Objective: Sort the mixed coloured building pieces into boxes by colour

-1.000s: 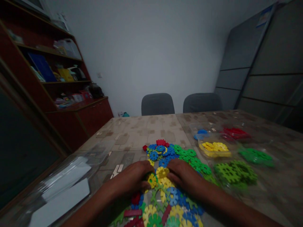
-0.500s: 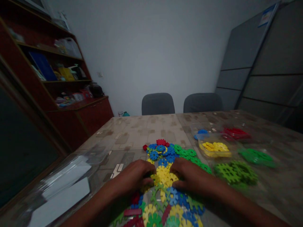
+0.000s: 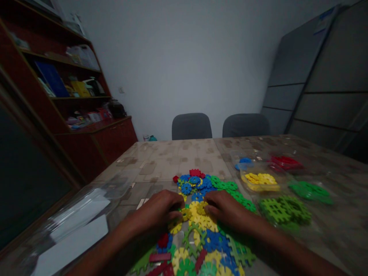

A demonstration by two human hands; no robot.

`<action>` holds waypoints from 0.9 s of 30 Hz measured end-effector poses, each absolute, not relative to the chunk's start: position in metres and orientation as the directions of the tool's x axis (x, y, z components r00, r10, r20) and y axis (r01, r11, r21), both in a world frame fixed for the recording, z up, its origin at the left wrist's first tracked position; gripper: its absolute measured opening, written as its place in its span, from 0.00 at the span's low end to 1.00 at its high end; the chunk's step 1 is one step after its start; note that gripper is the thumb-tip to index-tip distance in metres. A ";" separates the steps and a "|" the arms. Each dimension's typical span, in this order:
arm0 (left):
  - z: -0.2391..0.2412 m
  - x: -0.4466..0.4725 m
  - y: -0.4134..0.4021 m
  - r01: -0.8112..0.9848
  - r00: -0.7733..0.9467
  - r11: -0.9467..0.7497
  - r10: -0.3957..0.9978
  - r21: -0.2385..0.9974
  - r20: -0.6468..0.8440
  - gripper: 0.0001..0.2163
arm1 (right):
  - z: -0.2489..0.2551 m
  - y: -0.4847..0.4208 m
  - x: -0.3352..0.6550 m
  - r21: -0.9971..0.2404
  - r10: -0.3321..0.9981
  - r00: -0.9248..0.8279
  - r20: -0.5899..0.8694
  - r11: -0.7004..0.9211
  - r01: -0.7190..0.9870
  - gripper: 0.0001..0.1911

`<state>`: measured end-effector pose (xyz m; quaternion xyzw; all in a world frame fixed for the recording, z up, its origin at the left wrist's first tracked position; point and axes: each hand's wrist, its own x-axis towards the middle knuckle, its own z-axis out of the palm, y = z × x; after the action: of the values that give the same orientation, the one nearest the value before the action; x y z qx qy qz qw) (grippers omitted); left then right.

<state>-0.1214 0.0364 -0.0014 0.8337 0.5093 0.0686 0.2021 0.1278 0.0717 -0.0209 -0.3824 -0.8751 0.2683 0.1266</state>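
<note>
Yellow toothed plastic discs (image 3: pixel 202 208) sit narrowly pinched, one each, in the left hand (image 3: pixel 162 205) and right hand (image 3: pixel 224 205), over the multicoloured plastic pile (image 3: pixel 202 222), near centre; light rim grips should suit them.

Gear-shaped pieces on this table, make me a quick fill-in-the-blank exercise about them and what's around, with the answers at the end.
1. The gear-shaped pieces between the left hand and the right hand are mostly ____.
2. Beyond the table, the backs of ____ grey chairs show.
3. The white sheets lie toward the ____ edge of the picture.

Missing words: yellow; two; left.
</note>
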 end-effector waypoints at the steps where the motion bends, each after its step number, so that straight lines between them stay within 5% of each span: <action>1: -0.001 -0.124 0.037 0.818 0.477 -0.403 0.874 0.410 -0.091 0.02 | -0.021 0.070 0.125 -0.569 0.735 -0.678 0.016 0.564 0.598 0.06; 17: -0.007 -0.125 0.038 0.793 0.508 -0.437 0.859 0.425 -0.067 0.07 | -0.013 0.076 0.126 -0.650 0.778 -0.627 0.032 0.493 0.578 0.06; 22: -0.007 -0.122 0.038 0.780 0.518 -0.444 0.853 0.441 -0.057 0.06 | 0.007 0.079 0.149 -0.622 0.708 -0.700 -0.087 0.510 0.594 0.05; 27: -0.006 -0.117 0.036 0.768 0.534 -0.464 0.845 0.442 -0.041 0.05 | -0.002 0.066 0.149 -0.540 0.708 -0.674 -0.211 0.490 0.684 0.18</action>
<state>-0.1173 0.0358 -0.0061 0.8505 0.4740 0.0920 0.2087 0.1492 0.0660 -0.0021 -0.4033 -0.8631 0.3035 0.0195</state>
